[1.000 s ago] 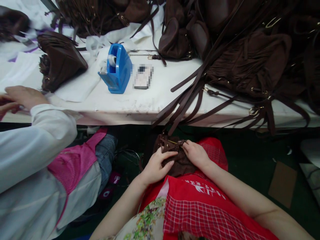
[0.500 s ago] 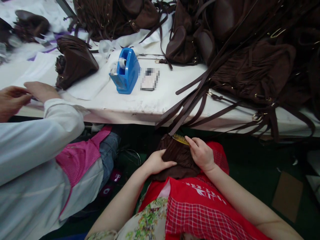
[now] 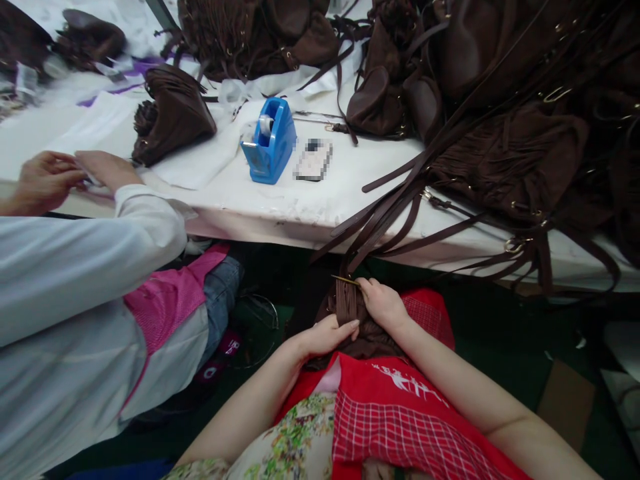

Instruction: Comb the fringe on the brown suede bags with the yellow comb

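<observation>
On my lap lies a dark brown bag, its fringe drawn out in a flat bundle of strands. My left hand grips the bag at the lower end of this bundle, thumb on top. A yellow comb is pinched in my right hand, seen nearly edge-on across the upper part of the fringe. Its teeth cannot be made out now. Part of the bag is hidden under my hands.
A white-covered table runs ahead, with a blue tape dispenser, a blurred-out phone-like object and a brown bag. More brown bags pile up right, straps hanging over the edge. A co-worker's hands work at left.
My right hand has moved slightly left and down, and the comb has turned from showing its teeth to nearly edge-on. The fringe now lies straighter. The view has shifted slightly.
</observation>
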Motion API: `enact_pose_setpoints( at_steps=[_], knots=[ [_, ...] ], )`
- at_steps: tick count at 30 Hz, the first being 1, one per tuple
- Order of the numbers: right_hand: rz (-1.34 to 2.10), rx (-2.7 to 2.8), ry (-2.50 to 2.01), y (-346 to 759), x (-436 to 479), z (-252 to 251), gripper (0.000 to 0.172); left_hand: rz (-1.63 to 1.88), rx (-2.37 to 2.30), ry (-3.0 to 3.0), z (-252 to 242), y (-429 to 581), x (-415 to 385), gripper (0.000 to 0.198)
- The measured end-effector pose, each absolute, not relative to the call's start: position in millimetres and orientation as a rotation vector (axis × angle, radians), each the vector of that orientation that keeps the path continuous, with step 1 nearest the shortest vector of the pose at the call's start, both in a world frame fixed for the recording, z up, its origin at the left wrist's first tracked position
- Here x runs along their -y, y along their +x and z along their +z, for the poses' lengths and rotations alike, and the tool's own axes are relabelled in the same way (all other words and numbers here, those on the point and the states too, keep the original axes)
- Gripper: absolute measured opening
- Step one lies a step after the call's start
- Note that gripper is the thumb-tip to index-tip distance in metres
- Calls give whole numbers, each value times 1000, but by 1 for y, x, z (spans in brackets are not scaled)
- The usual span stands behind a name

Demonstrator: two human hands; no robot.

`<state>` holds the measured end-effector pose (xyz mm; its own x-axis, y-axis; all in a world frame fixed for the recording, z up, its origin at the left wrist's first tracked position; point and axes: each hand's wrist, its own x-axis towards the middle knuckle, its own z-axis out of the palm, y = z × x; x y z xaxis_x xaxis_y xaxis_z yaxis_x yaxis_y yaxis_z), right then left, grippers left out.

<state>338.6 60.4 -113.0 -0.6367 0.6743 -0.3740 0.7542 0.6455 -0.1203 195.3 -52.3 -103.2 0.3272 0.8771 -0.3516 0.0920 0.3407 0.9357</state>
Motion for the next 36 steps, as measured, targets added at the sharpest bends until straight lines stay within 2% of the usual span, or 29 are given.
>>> enact_pose_setpoints(
  at_steps=[8,13,18,20,24,29,33,36],
  knots=[
    [-489,-2302,1401,373,-100,-135,34,694,-1101,1061,-104,195,49,49],
    [-633,-2284,1366,409,-113,-130,28,788,-1102,540,-117,191,45,48],
    [-984,-2414,1304,415,-100,-116,30,892,-1019,249,-122,187,40,42],
    [-931,-2486,1245,407,-100,-108,29,927,-1019,274,-122,186,39,44],
    [-570,-2723,1219,387,-112,-98,36,946,-1003,400,-128,185,40,56],
    [-895,-2672,1238,382,-126,-97,35,930,-1024,399,-137,182,41,62],
    [-657,-2671,1184,404,-123,-92,29,934,-1080,368,-138,180,41,61],
    [-772,-2715,1130,423,-105,-83,28,932,-1063,320,-136,178,41,59]
  ],
)
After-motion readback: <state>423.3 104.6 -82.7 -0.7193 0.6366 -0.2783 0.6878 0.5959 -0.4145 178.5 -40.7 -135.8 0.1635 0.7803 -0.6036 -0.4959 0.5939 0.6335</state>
